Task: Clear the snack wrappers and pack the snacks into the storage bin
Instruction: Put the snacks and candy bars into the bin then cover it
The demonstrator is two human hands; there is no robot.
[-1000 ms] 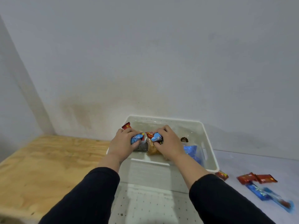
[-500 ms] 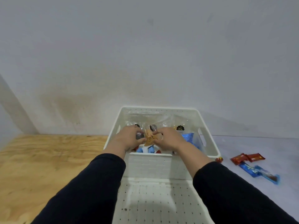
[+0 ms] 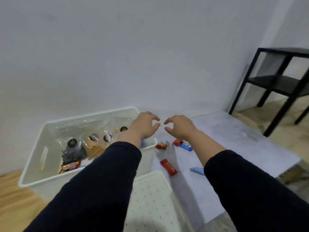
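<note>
The white perforated storage bin (image 3: 33, 164) sits at the left and holds several clear snack bags (image 3: 93, 144) and a purple-red packet (image 3: 69, 166). My left hand (image 3: 144, 124) hovers over the bin's right end, fingers spread and empty. My right hand (image 3: 179, 126) floats beside it above the grey mat, also empty. Below the hands, loose snacks lie on the mat: a red bar (image 3: 168, 166), a small red packet (image 3: 161, 146), a red packet (image 3: 176, 141) next to a blue one (image 3: 186, 146), and a light blue packet (image 3: 197, 170).
A white perforated lid (image 3: 150, 198) lies in front of the bin. The grey mat (image 3: 242, 144) covers the right part of the wooden table (image 3: 11, 206). A black metal shelf (image 3: 280, 81) stands at the far right. The wall runs close behind the bin.
Both hands let go of the snack bags in the bin and rose to the right, now empty above the bin's right edge and the mat. The view swung right.
</note>
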